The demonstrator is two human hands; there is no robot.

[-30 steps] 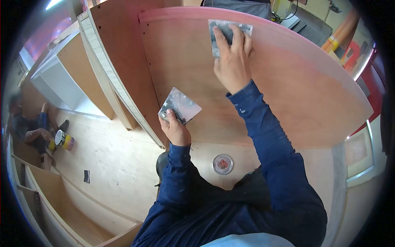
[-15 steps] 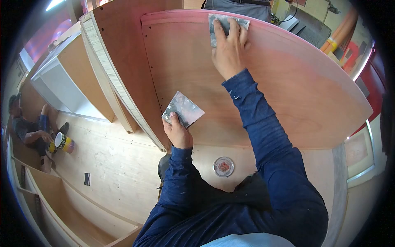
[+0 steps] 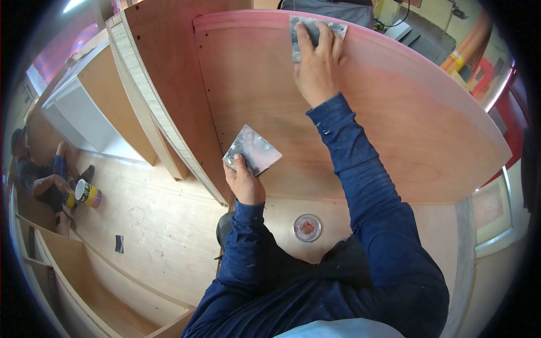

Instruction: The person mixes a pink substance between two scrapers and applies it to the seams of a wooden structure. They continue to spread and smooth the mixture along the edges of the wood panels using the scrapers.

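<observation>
My right hand (image 3: 318, 79) presses a flat square putty spreader (image 3: 295, 42) against the upper edge of a curved wooden panel (image 3: 406, 135). Its fingers spread over the spreader's grey-smeared face. Lower and to the left, my left hand (image 3: 246, 183) grips a second square spreader (image 3: 260, 147) at its bottom corner, thumb on top. Pinkish and grey smears cover that one, and it is held clear of the panel. Pink filler or paint tints the panel's curved top edge. On the floor between my legs sits a round tin (image 3: 307, 228) with reddish material inside.
An upright wooden board (image 3: 169, 73) joins the panel at left. Beyond it stand a white-and-wood cabinet (image 3: 96, 112), a seated person (image 3: 42, 174) and a bucket (image 3: 87, 193). Open wooden compartments (image 3: 112, 281) lie at lower left. Another person's grey clothing (image 3: 338, 10) shows behind the panel.
My right hand and its spreader have slid slightly to the right along the panel's top edge. My left hand has barely shifted.
</observation>
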